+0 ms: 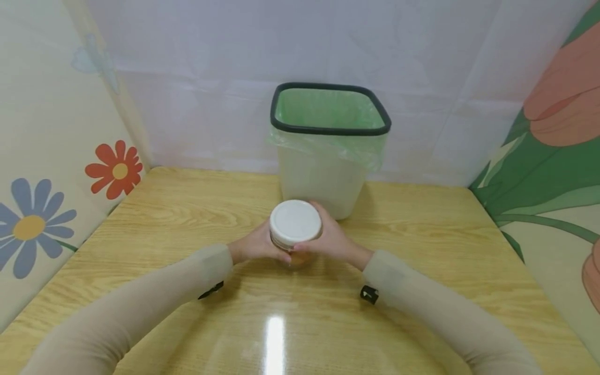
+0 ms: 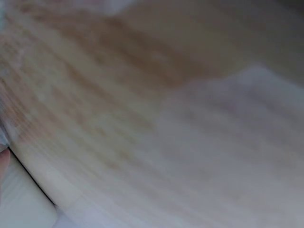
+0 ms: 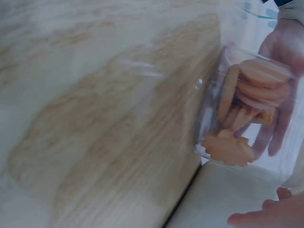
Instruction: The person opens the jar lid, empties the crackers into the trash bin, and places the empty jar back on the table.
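A clear jar (image 3: 209,109) with a round white lid (image 1: 295,223) is held between both hands near the middle of the wooden table. My left hand (image 1: 255,244) grips its left side, thumb toward the front. On the opposite side my right hand (image 1: 335,239) holds it, with the thumb just under the lid. Scallop-edged tan biscuits (image 3: 228,147) show through the wall in the right wrist view. There, the left hand (image 3: 285,57) lies behind the jar. The left wrist view catches only a fingertip (image 2: 4,161) at its edge.
Just behind the jar stands a pale waste bin (image 1: 323,179) with a dark rim and a green liner (image 1: 328,107). A white cloth (image 1: 211,78) hangs at the back. Flower-printed panels (image 1: 42,130) flank the table (image 1: 197,208).
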`<state>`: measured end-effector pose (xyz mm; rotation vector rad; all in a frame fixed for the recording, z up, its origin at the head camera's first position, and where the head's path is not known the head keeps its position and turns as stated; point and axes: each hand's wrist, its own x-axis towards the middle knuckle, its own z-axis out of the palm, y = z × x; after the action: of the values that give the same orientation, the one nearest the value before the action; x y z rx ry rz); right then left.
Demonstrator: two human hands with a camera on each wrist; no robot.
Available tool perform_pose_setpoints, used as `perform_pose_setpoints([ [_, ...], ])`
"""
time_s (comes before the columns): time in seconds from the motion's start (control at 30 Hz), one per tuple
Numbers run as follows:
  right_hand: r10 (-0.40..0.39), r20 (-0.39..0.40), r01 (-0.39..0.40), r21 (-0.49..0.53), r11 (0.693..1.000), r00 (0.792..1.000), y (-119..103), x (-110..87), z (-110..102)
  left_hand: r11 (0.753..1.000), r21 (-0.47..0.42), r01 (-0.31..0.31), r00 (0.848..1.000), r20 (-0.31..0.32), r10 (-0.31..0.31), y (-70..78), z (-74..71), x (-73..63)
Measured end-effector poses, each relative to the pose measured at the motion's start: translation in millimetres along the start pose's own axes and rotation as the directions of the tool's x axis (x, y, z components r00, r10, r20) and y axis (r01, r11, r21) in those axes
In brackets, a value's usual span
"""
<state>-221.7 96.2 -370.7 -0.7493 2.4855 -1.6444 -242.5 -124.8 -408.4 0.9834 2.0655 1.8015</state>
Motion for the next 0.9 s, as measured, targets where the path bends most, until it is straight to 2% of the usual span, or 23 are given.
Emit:
perform_pose_setpoints([
  [0.13,-0.004,-0.023,0.004,0.007,1.0,1.0,-3.6,-2.1,-7.4,0.999,0.003,0.033,0.999,-0.004,-0.033,3.0,0.8,0.2],
  [0.3,0.036,-0.053,-0.035,0.022,0.999,0.998,-7.8,-9.3,-18.7,0.996,-0.005,0.092,0.996,0.011,-0.092,3.5,0.3,-0.2],
  [0.63,0.085,-0.115,-0.083,0.022,0.996,0.99,-5.6,-22.7,-37.5,0.999,-0.001,0.053,0.998,0.028,-0.053,1.1,-1.3,0.9],
  [0.8,0.113,-0.13,-0.111,0.019,0.994,0.985,-2.2,-28.6,-44.9,0.991,0.008,0.13,0.991,0.009,-0.131,5.5,0.3,-1.5],
  [0.9,0.119,-0.133,-0.118,0.013,0.993,0.984,-1.6,-32.3,-50.3,0.988,0.005,0.154,0.988,0.008,-0.154,6.6,0.3,-2.8],
])
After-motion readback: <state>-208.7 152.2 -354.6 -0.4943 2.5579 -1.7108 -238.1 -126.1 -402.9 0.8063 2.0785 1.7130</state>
